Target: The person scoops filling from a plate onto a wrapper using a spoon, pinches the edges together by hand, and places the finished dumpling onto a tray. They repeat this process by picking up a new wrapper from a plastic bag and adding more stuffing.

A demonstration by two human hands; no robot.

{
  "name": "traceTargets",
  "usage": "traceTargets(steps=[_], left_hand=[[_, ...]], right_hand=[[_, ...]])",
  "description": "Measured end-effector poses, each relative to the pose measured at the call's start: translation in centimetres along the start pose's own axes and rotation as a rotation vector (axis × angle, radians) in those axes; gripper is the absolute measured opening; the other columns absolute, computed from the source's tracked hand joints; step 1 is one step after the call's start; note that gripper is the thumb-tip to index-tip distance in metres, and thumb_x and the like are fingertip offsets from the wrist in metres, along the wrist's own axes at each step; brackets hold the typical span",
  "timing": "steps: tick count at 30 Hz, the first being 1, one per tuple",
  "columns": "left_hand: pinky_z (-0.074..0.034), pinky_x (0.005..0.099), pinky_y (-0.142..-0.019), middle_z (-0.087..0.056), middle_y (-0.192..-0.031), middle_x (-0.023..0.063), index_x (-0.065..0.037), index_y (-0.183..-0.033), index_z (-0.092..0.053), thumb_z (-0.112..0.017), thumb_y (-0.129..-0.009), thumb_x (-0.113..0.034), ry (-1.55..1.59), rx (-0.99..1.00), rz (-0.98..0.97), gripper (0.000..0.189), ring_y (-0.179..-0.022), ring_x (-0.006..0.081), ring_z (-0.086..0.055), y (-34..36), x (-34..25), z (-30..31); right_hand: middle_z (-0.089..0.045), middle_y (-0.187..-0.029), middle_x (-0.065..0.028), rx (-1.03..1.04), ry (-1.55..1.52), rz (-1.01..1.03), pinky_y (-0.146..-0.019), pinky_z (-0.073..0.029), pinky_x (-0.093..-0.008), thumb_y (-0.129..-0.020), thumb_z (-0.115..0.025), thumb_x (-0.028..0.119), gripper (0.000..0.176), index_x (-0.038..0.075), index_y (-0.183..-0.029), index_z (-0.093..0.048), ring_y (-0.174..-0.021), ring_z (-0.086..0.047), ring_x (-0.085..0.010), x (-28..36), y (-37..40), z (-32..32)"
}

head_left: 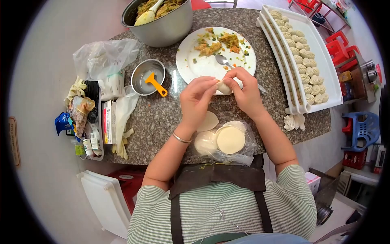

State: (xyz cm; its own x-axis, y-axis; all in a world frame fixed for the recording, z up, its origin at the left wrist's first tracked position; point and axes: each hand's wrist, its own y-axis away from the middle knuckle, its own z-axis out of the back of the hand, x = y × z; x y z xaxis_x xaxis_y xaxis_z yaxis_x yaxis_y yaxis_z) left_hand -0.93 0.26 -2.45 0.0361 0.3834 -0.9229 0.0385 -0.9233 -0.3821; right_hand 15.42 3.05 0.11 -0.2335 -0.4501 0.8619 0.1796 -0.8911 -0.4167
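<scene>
Pale dumpling (224,88) crosswise between fingertips (211,84)

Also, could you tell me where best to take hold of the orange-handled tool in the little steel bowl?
By the orange handle, which juts over the rim of the steel bowl toward the person. Come from the near right side. The left hand is closest, though it and the right hand both pinch a dumpling.

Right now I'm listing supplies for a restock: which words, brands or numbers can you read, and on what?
Nothing reads clearly.
Red-and-white box: print too small.
Small bottles: labels blurred.
Blue packet: blurred.
Brown sign at the left edge: too blurred.
</scene>
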Motion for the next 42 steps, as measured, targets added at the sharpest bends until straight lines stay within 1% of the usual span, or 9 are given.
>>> traceTargets(steps=[4, 14, 20, 22, 24, 27, 35, 40, 42], left_hand=[[-0.054, 0.0252, -0.079, -0.063, -0.106, 0.0119, 0.002, -0.099, -0.069, -0.065, -0.086, 0.002, 0.117, 0.029, -0.001, 0.013, -0.092, 0.0132, -0.062, -0.1, 0.0, 0.0], [-0.055, 0.024, -0.075, -0.062, -0.103, 0.007, 0.0, -0.101, -0.065, -0.064, -0.085, 0.004, 0.23, -0.031, 0.098, 0.016, -0.093, 0.0136, -0.062, 0.1, -0.3, -0.5], [-0.054, 0.023, -0.077, -0.063, -0.103, 0.007, 0.003, -0.1, -0.065, -0.065, -0.085, 0.003, -0.005, 0.012, 0.039, 0.014, -0.092, 0.012, -0.062, 0.1, 0.4, 0.2], [-0.052, 0.022, -0.076, -0.064, -0.1, 0.0063, 0.002, -0.098, -0.067, -0.066, -0.085, 0.003, 0.197, 0.025, 0.223, 0.014, -0.089, 0.0108, -0.062, 0.0, 0.5, 0.3], [-0.052, 0.0214, -0.075, -0.064, -0.1, 0.0061, 0.002, -0.097, -0.068, -0.066, -0.085, 0.003, 0.158, 0.014, 0.161, 0.012, -0.087, 0.01, -0.062, 0.0, 0.4, 0.2], [-0.051, 0.0207, -0.074, -0.065, -0.099, 0.0058, 0.002, -0.095, -0.069, -0.067, -0.085, 0.003, 0.106, 0.012, 0.1, 0.01, -0.084, 0.0088, -0.062, 0.0, -0.1, 0.0], [-0.051, 0.0208, -0.074, -0.065, -0.1, 0.0054, -0.001, -0.097, -0.068, -0.067, -0.085, 0.002, 0.185, -0.064, 0.117, 0.012, -0.084, 0.0083, -0.061, 0.3, 0.1, -0.4], [-0.054, 0.0286, -0.082, -0.065, -0.1, 0.0071, -0.001, -0.1, -0.063, -0.062, -0.091, -0.006, 0.684, -0.056, 0.55, 0.01, -0.092, 0.0138, -0.064, 0.2, -1.3, -0.9], [-0.054, 0.0289, -0.082, -0.066, -0.101, 0.007, -0.002, -0.101, -0.063, -0.061, -0.092, -0.009, 0.714, -0.034, 0.574, 0.011, -0.092, 0.0142, -0.064, 0.2, -1.0, -0.6]], right_hand=[[-0.061, -0.081, -0.0093, 0.131, 0.005, -0.039, -0.081, -0.044, -0.0349, -0.085, -0.062, 0.009, 0.01, 0.0, -0.081, -0.06, -0.081, -0.058, -0.0257, 0.3, -0.6, 0.8], [-0.063, -0.08, -0.0094, 0.021, 0.031, 0.113, -0.075, -0.046, -0.0337, -0.082, -0.065, 0.008, 0.007, 0.001, -0.083, -0.063, -0.079, -0.059, -0.0252, 0.4, -0.1, -0.5], [-0.062, -0.078, -0.0094, -0.037, 0.014, 0.025, -0.074, -0.046, -0.0331, -0.082, -0.065, 0.008, 0.008, 0.001, -0.082, -0.063, -0.078, -0.06, -0.0236, 0.0, 0.3, -0.6], [-0.062, -0.079, -0.0094, -0.037, 0.001, -0.013, -0.074, -0.046, -0.0328, -0.082, -0.065, 0.008, 0.008, 0.0, -0.081, -0.062, -0.078, -0.06, -0.0233, -0.2, 0.1, -0.3], [-0.06, -0.083, -0.0056, 0.122, -0.005, -0.074, -0.075, -0.045, -0.0271, -0.088, -0.063, 0.011, 0.011, 0.0, -0.087, -0.061, -0.079, -0.056, -0.0145, -0.3, -0.1, 0.3], [-0.063, -0.08, -0.009, 0.126, -0.002, -0.038, -0.076, -0.046, -0.0332, -0.082, -0.065, 0.008, 0.008, 0.0, -0.081, -0.062, -0.079, -0.06, -0.0232, 0.1, -0.3, 0.2], [-0.063, -0.08, -0.009, 0.067, 0.019, 0.023, -0.076, -0.046, -0.0323, -0.084, -0.063, 0.008, 0.008, 0.0, -0.082, -0.063, -0.079, -0.06, -0.0224, 0.5, -0.1, -0.4], [-0.062, -0.08, -0.0091, -0.002, -0.06, -0.016, -0.074, -0.046, -0.0308, -0.085, -0.062, 0.008, 0.008, 0.0, -0.084, -0.063, -0.078, -0.06, -0.0209, 0.0, 0.2, -0.7], [-0.061, -0.081, -0.009, 0.056, -0.125, -0.081, -0.075, -0.046, -0.0312, -0.086, -0.062, 0.009, 0.008, 0.0, -0.086, -0.062, -0.079, -0.059, -0.0205, 0.0, 0.3, -0.7]])
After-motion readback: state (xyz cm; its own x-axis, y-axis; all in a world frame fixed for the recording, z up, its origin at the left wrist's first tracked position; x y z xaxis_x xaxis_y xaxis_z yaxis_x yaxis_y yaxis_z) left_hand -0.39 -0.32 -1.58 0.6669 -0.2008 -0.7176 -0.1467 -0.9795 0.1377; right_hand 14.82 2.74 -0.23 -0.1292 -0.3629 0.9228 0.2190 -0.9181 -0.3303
